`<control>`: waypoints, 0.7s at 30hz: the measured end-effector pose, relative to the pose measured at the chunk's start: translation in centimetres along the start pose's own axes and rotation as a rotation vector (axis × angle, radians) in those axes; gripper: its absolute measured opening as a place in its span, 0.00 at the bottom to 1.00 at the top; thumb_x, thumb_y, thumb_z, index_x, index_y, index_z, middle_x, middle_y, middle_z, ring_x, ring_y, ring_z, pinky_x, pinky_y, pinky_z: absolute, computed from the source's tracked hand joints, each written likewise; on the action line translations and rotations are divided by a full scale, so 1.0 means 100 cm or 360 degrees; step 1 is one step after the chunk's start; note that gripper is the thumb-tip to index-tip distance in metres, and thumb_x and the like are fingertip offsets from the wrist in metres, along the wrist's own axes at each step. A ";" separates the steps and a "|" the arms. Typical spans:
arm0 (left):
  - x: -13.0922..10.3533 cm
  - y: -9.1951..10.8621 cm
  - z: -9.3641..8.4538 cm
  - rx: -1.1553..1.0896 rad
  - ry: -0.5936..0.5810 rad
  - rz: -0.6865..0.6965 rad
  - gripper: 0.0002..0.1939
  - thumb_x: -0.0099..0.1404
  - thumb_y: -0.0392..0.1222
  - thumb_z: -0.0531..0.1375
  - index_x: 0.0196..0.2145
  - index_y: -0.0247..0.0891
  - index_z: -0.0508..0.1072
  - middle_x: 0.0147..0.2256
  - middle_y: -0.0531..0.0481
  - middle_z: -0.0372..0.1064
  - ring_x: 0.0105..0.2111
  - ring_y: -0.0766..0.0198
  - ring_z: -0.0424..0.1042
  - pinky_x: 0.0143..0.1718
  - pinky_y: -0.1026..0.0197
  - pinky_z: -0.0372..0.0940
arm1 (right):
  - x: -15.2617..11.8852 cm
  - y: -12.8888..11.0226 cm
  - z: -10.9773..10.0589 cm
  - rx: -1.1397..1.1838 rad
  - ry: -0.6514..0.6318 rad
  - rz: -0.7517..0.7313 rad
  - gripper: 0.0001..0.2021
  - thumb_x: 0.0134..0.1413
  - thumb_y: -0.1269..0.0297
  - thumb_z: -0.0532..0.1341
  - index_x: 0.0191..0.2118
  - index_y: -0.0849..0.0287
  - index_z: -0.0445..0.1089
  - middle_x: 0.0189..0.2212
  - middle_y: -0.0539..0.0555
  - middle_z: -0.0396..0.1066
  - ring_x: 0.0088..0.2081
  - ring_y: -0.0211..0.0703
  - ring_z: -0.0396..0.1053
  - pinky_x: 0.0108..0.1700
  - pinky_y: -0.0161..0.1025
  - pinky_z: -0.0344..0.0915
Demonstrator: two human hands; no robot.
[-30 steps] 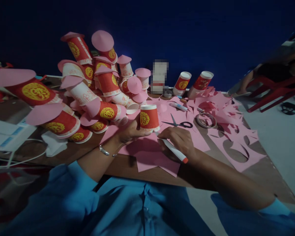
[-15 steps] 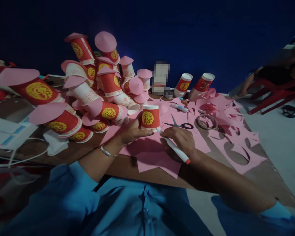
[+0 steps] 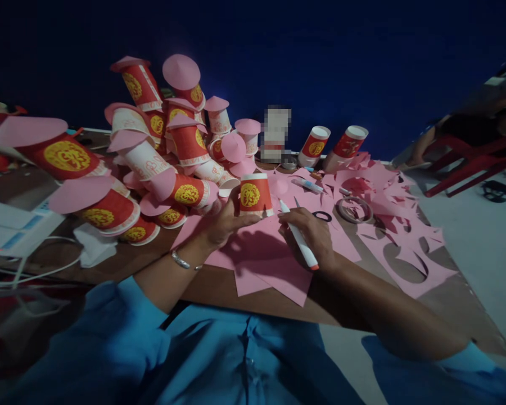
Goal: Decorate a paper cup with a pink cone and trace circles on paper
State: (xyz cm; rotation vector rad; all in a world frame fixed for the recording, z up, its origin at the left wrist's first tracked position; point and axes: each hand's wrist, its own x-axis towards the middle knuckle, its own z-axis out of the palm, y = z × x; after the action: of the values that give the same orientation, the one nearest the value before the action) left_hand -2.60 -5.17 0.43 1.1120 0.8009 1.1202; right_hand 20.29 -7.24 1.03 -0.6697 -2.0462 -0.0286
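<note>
Red cup (image 3: pixel 259 198) sitting in the left hand (image 3: pixel 226 226)

The left hand is gripping the cup low down, holding it just beyond its thumb. The right hand (image 3: pixel 312 232) is pinching a white marker (image 3: pixel 298 237), whose tip is hovering just beside the cup. Pink paper (image 3: pixel 255 256) is lying beneath both hands.

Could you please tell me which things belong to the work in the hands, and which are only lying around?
In use now:
- red cup, in the left hand
- white marker, in the right hand

Lying about (the first two may also serve):
- scissors, partly hidden
- roll of tape
- pink paper scraps
- white box
</note>
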 end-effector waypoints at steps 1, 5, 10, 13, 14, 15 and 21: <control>0.000 0.000 0.000 -0.0112 -0.0029 -0.0025 0.42 0.54 0.44 0.77 0.63 0.42 0.67 0.48 0.45 0.79 0.49 0.51 0.79 0.54 0.48 0.71 | -0.001 0.002 0.002 0.0024 0.0008 0.0077 0.12 0.72 0.68 0.61 0.57 0.52 0.68 0.39 0.53 0.79 0.35 0.41 0.78 0.34 0.37 0.72; 0.001 0.003 0.001 -0.0461 -0.0215 -0.0081 0.38 0.57 0.43 0.74 0.63 0.41 0.69 0.47 0.43 0.81 0.50 0.49 0.80 0.55 0.45 0.73 | -0.005 0.010 0.009 0.0075 0.0024 0.0317 0.09 0.75 0.64 0.58 0.56 0.50 0.68 0.40 0.52 0.79 0.35 0.41 0.79 0.38 0.39 0.76; -0.002 0.005 -0.001 -0.0571 -0.0350 -0.0187 0.39 0.57 0.46 0.73 0.65 0.42 0.69 0.54 0.39 0.80 0.56 0.41 0.79 0.55 0.43 0.73 | -0.007 0.018 0.018 0.0284 0.0070 0.0325 0.30 0.67 0.50 0.68 0.67 0.49 0.58 0.60 0.64 0.73 0.59 0.56 0.76 0.54 0.55 0.79; -0.003 0.004 -0.002 -0.0553 -0.0407 -0.0225 0.39 0.56 0.48 0.73 0.64 0.42 0.71 0.55 0.37 0.79 0.58 0.38 0.77 0.54 0.43 0.74 | -0.007 0.025 0.020 0.0427 0.0016 0.0367 0.42 0.61 0.46 0.71 0.72 0.48 0.50 0.70 0.68 0.62 0.70 0.63 0.65 0.65 0.64 0.72; -0.003 0.005 -0.001 -0.0543 -0.0432 -0.0231 0.39 0.55 0.48 0.73 0.63 0.42 0.72 0.56 0.37 0.79 0.59 0.37 0.76 0.54 0.42 0.74 | -0.007 0.028 0.020 0.0440 0.0004 0.0373 0.45 0.60 0.45 0.72 0.73 0.48 0.48 0.72 0.68 0.59 0.72 0.64 0.62 0.67 0.65 0.70; -0.003 0.005 -0.001 -0.0530 -0.0458 -0.0242 0.39 0.55 0.49 0.73 0.63 0.42 0.73 0.56 0.37 0.79 0.60 0.36 0.76 0.53 0.42 0.75 | -0.007 0.030 0.020 0.0443 -0.0008 0.0373 0.47 0.58 0.44 0.72 0.74 0.48 0.47 0.72 0.68 0.57 0.73 0.64 0.60 0.68 0.66 0.68; -0.004 0.007 0.000 -0.0503 -0.0560 -0.0322 0.39 0.55 0.50 0.73 0.62 0.42 0.73 0.56 0.35 0.79 0.60 0.33 0.75 0.50 0.41 0.76 | -0.005 0.032 0.017 0.0477 -0.0051 0.0321 0.49 0.58 0.42 0.72 0.75 0.46 0.44 0.72 0.66 0.58 0.73 0.64 0.60 0.72 0.67 0.65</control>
State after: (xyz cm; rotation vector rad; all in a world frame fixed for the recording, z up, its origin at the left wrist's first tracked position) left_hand -2.93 -5.51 1.07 0.9044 0.4304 0.8165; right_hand 20.64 -4.33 -1.09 -0.6850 -1.9502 0.4003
